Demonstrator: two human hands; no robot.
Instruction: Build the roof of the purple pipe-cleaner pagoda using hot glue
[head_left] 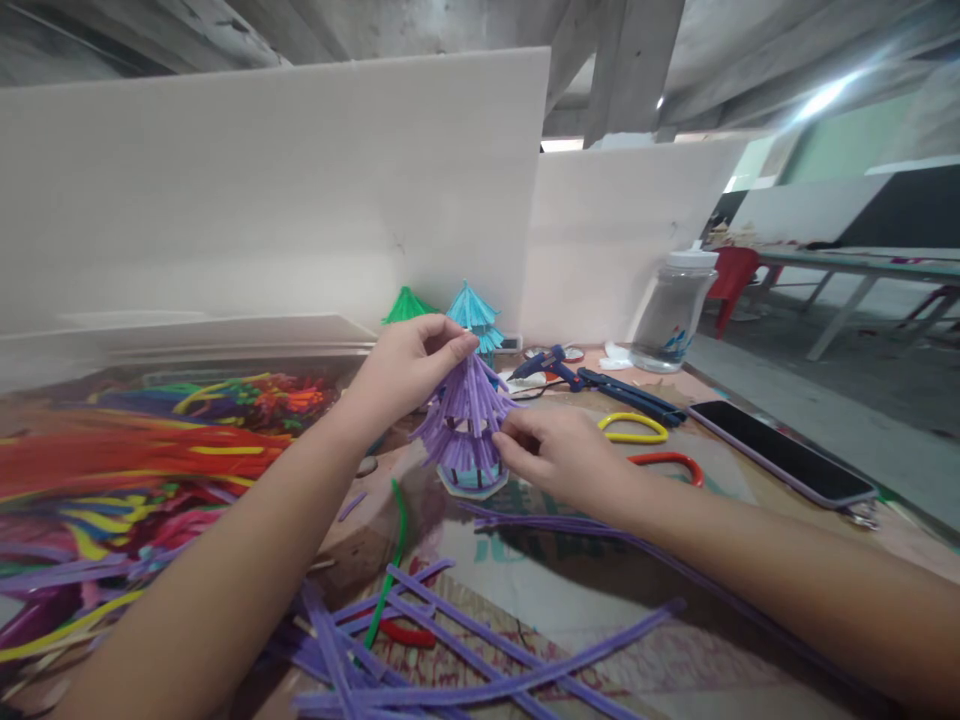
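Observation:
A small purple pagoda model (pixel 472 395), made of pipe cleaners in two fringed roof tiers, stands upright on a pale base on the table. My left hand (pixel 427 355) comes over it from the left, thumb and fingers pinched on its tip. On the right, my right hand (pixel 547 450) has its thumb and forefinger closed at the edge of the roof strips; the exact strip between them is hidden. Long purple pipe cleaners (pixel 480 690) lie loose in front, crossed by a green pipe cleaner (pixel 390 560).
Behind stand a light-blue pagoda (pixel 466 300) and a green roof (pixel 407 302). To the right are a glue gun (pixel 551 365), a dark utility knife (pixel 634 395), scissors with yellow and red handles (pixel 634 430), a phone (pixel 784 450) and a water bottle (pixel 675 310). Colourful pipe cleaners (pixel 142 455) fill the left.

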